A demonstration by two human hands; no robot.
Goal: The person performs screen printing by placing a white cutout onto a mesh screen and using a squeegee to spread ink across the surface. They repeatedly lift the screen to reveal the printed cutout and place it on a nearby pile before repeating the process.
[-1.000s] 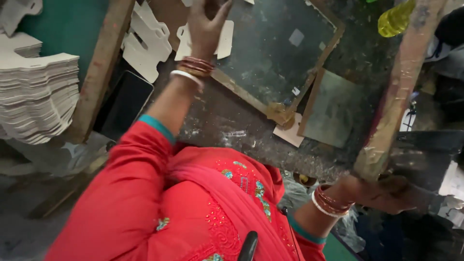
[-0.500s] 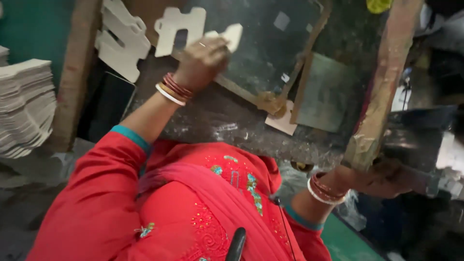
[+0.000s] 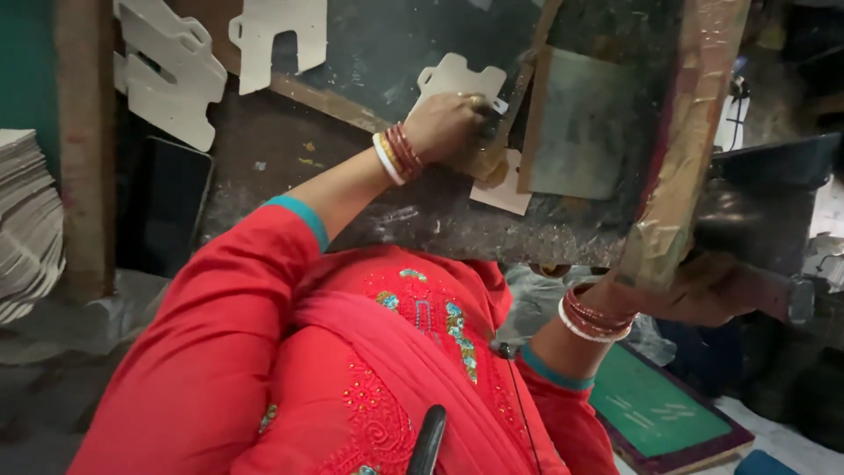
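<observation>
Left hand (image 3: 448,127) has carried the card cutout (image 3: 457,77), grip clamped, rightward; right grip unclear.

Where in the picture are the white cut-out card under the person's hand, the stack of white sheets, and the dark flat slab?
white cut-out card (image 3: 457,75), head view, on its upper middle.
stack of white sheets (image 3: 26,220), head view, on the layered edges.
dark flat slab (image 3: 167,207), head view, on its glossy face.

Left hand (image 3: 453,127) stretched forward on a nearly straight arm, fingers curled down, bangles at the wrist, red sleeve to the forearm. Right hand (image 3: 703,290) low at the right, fingers closed, wrist bangled, elbow bent.
</observation>
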